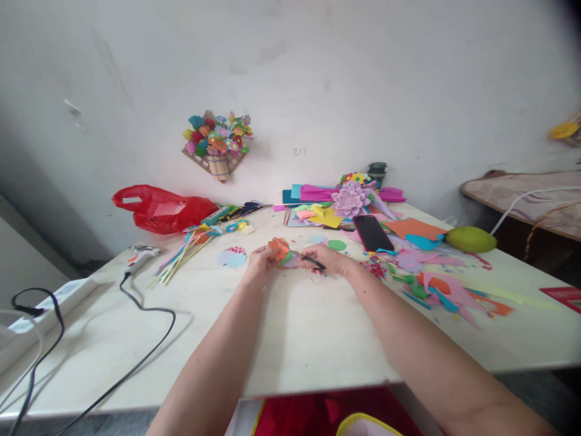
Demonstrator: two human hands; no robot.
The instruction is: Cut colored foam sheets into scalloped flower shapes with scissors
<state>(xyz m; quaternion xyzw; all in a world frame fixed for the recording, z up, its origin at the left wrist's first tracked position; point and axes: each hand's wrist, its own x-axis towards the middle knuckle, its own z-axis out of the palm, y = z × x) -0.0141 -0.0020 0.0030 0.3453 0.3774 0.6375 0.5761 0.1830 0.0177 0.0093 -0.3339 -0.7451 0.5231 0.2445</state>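
Observation:
My left hand (261, 261) pinches an orange paper flower (278, 249) above the middle of the table. A pair of dark-handled scissors (312, 261) is in my right hand (330, 260), its blades pointing left at the flower's edge. Whether the blades touch the paper is too small to tell. Green and lilac paper pieces (287, 261) lie just under the flower, partly hidden. Left of my left hand are pale lilac and blue paper circles (231, 258) with small red bits on them. A green paper circle (336, 244) lies beyond my right hand.
A glue gun (144, 259) with a black cord and a white power strip (54, 306) are at left. Behind are a red plastic bag (166, 209) and paper strips (175, 260). To the right lie a phone (373, 233), a green fruit (471, 239) and colourful paper scraps (447, 290).

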